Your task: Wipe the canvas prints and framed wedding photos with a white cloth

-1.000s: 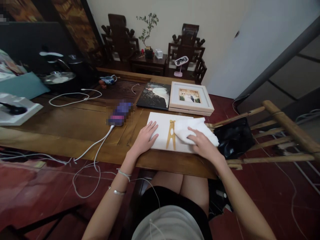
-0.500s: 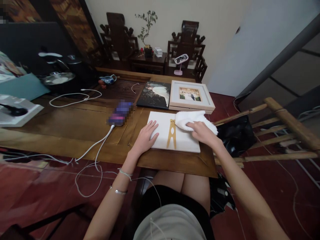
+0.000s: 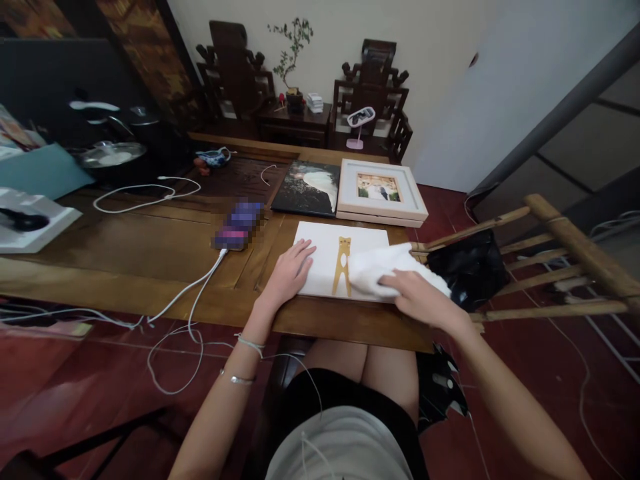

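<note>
A white board (image 3: 320, 257) with a gold bear-like figure (image 3: 343, 248) on it lies flat at the table's near edge. My left hand (image 3: 290, 270) rests on the board's left side, fingers spread. Bunched under the fingers of my right hand (image 3: 413, 293) is a white cloth (image 3: 383, 265), which covers the board's lower right part and hangs past its right side. Just behind the board are a dark photo panel (image 3: 307, 189) and a pale framed photo (image 3: 380, 190).
A phone (image 3: 237, 225) with a white charging cable (image 3: 205, 277) lies to the left. Further left stand a lidded pan (image 3: 113, 160) and a white stand (image 3: 37, 223). A bamboo chair (image 3: 545, 247) holding a black bag (image 3: 467, 270) is close on the right.
My right hand has slid the cloth toward me and slightly right, uncovering the board's upper right corner. My left hand stays on the board.
</note>
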Demonstrator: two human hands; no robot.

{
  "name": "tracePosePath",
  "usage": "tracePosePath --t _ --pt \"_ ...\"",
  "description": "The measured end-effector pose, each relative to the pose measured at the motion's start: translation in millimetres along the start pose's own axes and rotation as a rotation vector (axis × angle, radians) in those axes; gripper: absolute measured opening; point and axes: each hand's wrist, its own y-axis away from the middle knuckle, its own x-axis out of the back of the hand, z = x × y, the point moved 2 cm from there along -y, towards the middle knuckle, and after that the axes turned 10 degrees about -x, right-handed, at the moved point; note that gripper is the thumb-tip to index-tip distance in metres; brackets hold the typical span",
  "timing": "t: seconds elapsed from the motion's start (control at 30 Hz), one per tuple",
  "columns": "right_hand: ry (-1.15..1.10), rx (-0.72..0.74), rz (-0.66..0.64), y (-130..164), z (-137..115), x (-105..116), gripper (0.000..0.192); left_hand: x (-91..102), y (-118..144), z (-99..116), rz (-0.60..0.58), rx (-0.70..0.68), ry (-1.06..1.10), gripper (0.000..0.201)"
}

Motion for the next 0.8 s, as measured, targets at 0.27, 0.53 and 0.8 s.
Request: tracePosePath --t 0.27,0.53,0.8 --pt "-0.013 -0.062 0.124 -87 43 -7 0.049 5.9 -6 2 -0.023 -0.011 -0.067 0.031" --pt "-0.005 0.061 0.168 -17 13 -43 0.053 -0.1 -1 0 0.013 -0.016 -0.037 0.037" --pt "-0.1 0.067 -0.014 51 -26 -8 0.052 -5.1 -2 -7 0.076 -0.088 0.029 0.041"
